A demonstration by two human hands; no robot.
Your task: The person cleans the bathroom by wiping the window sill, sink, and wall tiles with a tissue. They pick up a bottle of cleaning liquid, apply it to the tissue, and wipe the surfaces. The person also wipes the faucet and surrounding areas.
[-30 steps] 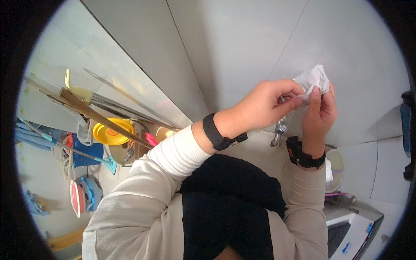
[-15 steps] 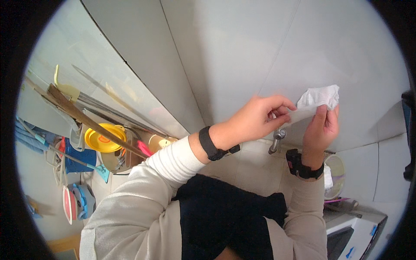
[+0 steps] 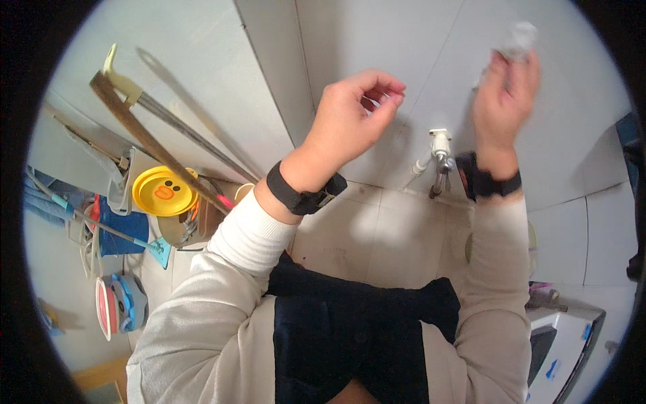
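Observation:
A crumpled white tissue (image 3: 522, 39) is pinched in the fingers of my right hand (image 3: 503, 94), raised high in front of the pale wall. It looks blurred, and its lower part is hidden by the fingers. To the left, my left hand (image 3: 355, 114) hangs in the air apart from the tissue. Its fingers are curled, with the thumb tip close to the index finger, and nothing shows in them. Between and below the two hands, a metal tap (image 3: 441, 168) on a white fitting sticks out from the wall.
On the left, a wooden stick (image 3: 145, 138) and metal-shafted tools lean on a panel near a yellow basin (image 3: 163, 192) with a cartoon face. Beyond them stand a blue bucket (image 3: 124, 233) and folded basins (image 3: 121, 306). A white boxy appliance (image 3: 565, 350) stands lower right.
My left hand has come away from the tissue, up and to the left. The right hand has lifted the tissue higher. The view has shifted, showing more of the tap and floor.

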